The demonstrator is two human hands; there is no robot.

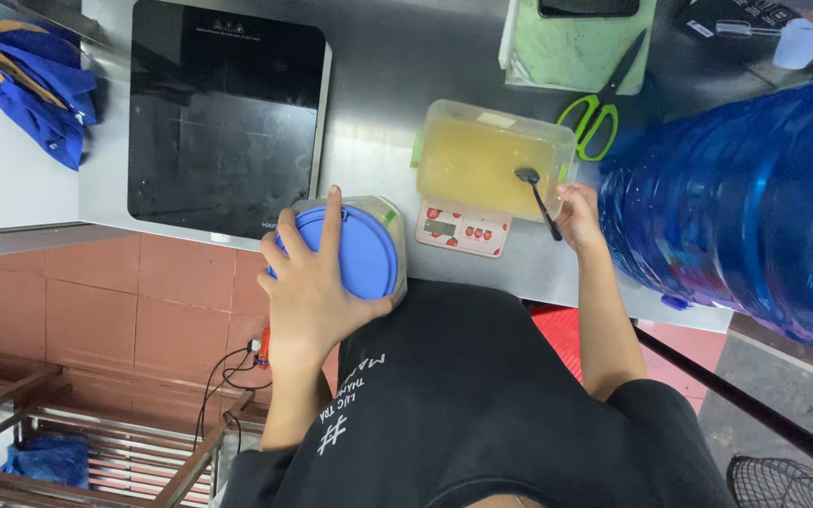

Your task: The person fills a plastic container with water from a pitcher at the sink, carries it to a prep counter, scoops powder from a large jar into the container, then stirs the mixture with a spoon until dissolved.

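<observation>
Head view: left hand (310,282) spread flat on blue jar lid (350,249), near counter (378,85) edge. Right hand (578,216) pinches black spoon (538,199) in yellow-liquid container (491,158) on scale (463,228).

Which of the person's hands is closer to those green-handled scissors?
The right hand. It holds a black spoon in the yellowish tub, just below the scissors. The left hand rests on the blue jar lid, farther away.
</observation>
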